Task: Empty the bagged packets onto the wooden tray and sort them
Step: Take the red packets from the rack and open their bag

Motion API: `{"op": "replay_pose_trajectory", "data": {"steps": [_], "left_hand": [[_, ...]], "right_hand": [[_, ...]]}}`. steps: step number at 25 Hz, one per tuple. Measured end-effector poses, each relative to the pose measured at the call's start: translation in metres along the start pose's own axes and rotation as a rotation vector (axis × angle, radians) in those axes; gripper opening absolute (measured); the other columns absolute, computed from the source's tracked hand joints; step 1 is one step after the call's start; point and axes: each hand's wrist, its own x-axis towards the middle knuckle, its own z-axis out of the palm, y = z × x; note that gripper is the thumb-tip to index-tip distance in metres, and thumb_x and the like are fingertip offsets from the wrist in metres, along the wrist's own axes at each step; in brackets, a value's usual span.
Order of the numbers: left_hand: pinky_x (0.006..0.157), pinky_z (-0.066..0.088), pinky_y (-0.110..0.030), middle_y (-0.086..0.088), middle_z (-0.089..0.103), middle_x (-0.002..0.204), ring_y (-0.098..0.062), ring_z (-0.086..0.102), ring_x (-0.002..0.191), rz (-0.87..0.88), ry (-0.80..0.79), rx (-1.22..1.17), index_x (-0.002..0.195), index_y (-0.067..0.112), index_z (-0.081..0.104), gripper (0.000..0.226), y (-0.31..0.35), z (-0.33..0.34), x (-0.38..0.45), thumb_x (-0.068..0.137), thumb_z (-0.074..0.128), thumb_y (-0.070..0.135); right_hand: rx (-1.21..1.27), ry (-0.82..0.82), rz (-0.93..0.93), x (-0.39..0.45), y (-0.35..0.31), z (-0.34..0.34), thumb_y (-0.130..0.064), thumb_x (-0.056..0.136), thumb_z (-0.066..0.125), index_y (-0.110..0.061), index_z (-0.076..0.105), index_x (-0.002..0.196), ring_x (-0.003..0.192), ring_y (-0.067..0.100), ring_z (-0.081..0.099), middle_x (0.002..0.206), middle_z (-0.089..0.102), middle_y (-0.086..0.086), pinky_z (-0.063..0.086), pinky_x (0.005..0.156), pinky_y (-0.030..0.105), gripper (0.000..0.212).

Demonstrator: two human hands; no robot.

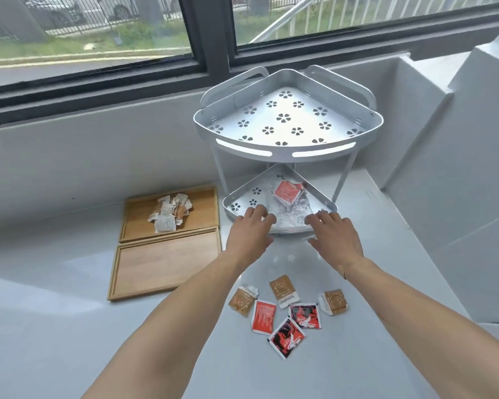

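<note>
Hands (249, 230) (336, 234) — grip released — at one bagged bundle (288, 208); two wooden trays (167, 263) (six loose packets (288, 312)).

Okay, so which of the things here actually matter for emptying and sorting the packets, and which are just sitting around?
Part of the job:
- clear bag of packets on the rack's lower shelf
- left hand and right hand, both reaching for it
- empty wooden tray
- far wooden tray with its packet pile
- loose packets on the counter

Just there:
- rack's empty top shelf
- window
</note>
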Motion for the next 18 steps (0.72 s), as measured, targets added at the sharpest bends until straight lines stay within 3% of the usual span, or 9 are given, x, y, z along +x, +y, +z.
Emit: {"op": "replay_pose_trajectory", "data": {"steps": [4,7,13,18], "left_hand": [[0.078,0.047,-0.041,-0.009,0.05,0.126,-0.029,0.05,0.108,0.039,0.019,-0.007,0.112,0.013,0.059,0.025,0.007,0.009,0.01,0.089,0.064,0.018],[0.074,0.044,-0.037,-0.007,0.056,0.111,-0.029,0.052,0.1,0.041,0.033,-0.006,0.103,0.012,0.059,0.01,0.006,0.013,0.014,0.095,0.054,0.014],[0.061,0.031,-0.032,-0.004,0.06,0.096,-0.026,0.053,0.089,-0.034,0.09,-0.024,0.099,0.014,0.055,0.014,0.005,-0.006,0.012,0.093,0.05,0.003],[0.056,0.037,-0.034,-0.003,0.062,0.1,-0.028,0.056,0.091,-0.102,0.143,-0.05,0.103,0.015,0.054,0.021,0.004,-0.044,0.007,0.09,0.051,-0.001]], "right_hand": [[-0.025,0.007,0.044,0.008,0.002,0.005,-0.014,0.09,0.055,-0.025,0.055,0.116,0.109,0.025,0.053,0.115,0.06,-0.003,0.042,0.082,0.034,0.028],[-0.014,0.03,0.053,0.012,0.005,0.005,-0.016,0.095,0.05,-0.026,0.061,0.103,0.102,0.023,0.055,0.103,0.064,-0.005,0.04,0.077,0.033,0.017],[0.164,0.112,0.064,0.016,0.002,-0.018,-0.025,0.099,0.046,-0.024,0.067,0.098,0.101,0.025,0.057,0.098,0.07,-0.003,0.043,0.079,0.035,0.02],[0.27,0.238,0.114,0.016,-0.014,-0.054,-0.019,0.097,0.046,-0.022,0.063,0.093,0.072,0.03,0.054,0.085,0.07,0.005,0.038,0.062,0.034,0.018]]}}
